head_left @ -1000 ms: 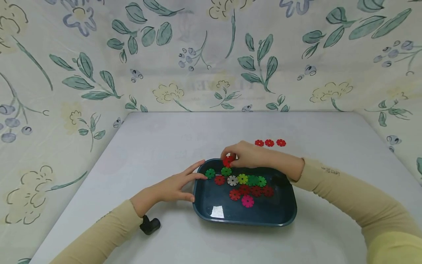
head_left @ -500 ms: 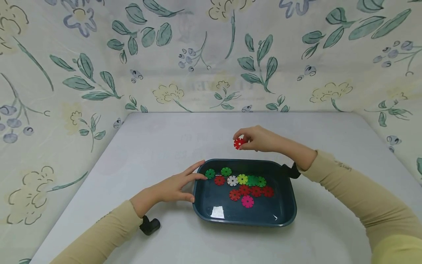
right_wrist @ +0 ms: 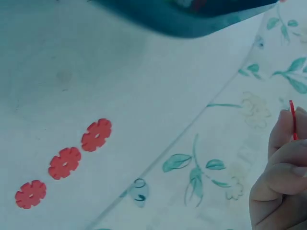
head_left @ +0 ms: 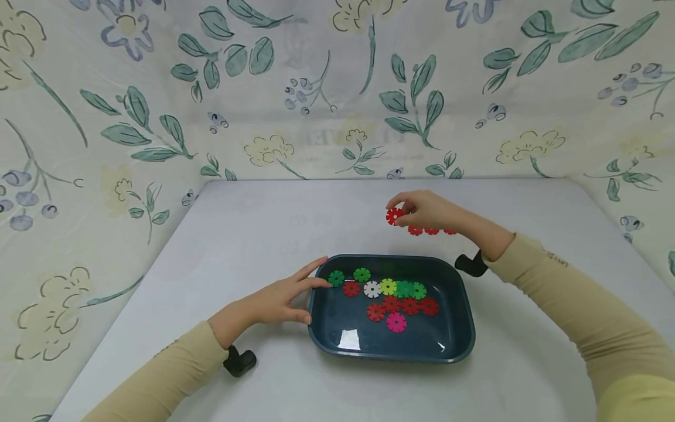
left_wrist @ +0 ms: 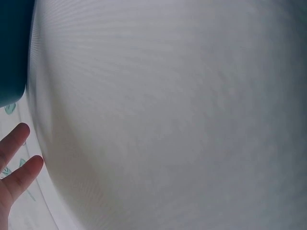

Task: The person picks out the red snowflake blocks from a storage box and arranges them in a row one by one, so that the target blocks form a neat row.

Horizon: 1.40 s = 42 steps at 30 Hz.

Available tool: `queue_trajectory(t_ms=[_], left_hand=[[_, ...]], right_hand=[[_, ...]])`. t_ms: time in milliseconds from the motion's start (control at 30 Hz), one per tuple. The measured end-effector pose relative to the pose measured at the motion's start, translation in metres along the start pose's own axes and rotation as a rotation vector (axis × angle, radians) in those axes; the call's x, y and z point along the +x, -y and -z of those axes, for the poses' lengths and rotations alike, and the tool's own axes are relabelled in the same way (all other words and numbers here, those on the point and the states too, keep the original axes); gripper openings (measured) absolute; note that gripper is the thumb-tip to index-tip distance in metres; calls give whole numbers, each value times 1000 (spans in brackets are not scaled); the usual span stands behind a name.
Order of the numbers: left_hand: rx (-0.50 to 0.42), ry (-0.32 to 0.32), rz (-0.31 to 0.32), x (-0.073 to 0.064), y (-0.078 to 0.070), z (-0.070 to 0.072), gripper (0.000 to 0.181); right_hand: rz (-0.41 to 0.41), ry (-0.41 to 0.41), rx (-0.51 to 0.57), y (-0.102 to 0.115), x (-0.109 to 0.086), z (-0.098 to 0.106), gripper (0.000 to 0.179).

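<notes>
My right hand [head_left: 424,210] pinches a red notched disc [head_left: 393,216] between thumb and fingertips, above the table behind the tray. Just below and to the right of that hand, three more red discs [right_wrist: 64,163] lie in a row, seen whole in the right wrist view. My left hand [head_left: 274,300] rests at the left rim of the dark blue tray [head_left: 390,347], fingers spread and fairly straight. Inside the tray lie several discs: greens, reds, a white disc [head_left: 371,289], a yellow disc [head_left: 388,286] and a pink disc [head_left: 396,322].
The white table [head_left: 253,223] runs back to a wall covering [head_left: 337,88] with a floral print. Black wrist cameras sit under both forearms, the left camera [head_left: 240,361] close to the tabletop and the right camera [head_left: 471,265] near the tray's back right corner.
My right hand has lifted a red disc out of the tray's back left area and carried it back and right, near the row of red discs. The left hand stays in place.
</notes>
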State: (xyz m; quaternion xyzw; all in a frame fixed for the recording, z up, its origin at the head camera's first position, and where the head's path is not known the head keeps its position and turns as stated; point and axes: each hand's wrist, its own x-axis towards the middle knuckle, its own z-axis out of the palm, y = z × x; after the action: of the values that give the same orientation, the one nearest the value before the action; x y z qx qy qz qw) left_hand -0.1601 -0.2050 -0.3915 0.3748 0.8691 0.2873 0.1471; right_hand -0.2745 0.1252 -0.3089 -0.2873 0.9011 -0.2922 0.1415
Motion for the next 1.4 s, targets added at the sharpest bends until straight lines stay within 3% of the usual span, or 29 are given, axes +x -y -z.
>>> queue_trajectory(t_ms=[233,900,1400], left_hand=[[14,-4,0,0,1,-1,66],[21,2,0,1,2,-1,64],[21,-9,-12,0,4,-2,68]], right_hand=[[-51,-13,42,-14,8,2,37],[-182,55,143,-58,32,-13,40],[-188,89,16,-76,46,-33,39]])
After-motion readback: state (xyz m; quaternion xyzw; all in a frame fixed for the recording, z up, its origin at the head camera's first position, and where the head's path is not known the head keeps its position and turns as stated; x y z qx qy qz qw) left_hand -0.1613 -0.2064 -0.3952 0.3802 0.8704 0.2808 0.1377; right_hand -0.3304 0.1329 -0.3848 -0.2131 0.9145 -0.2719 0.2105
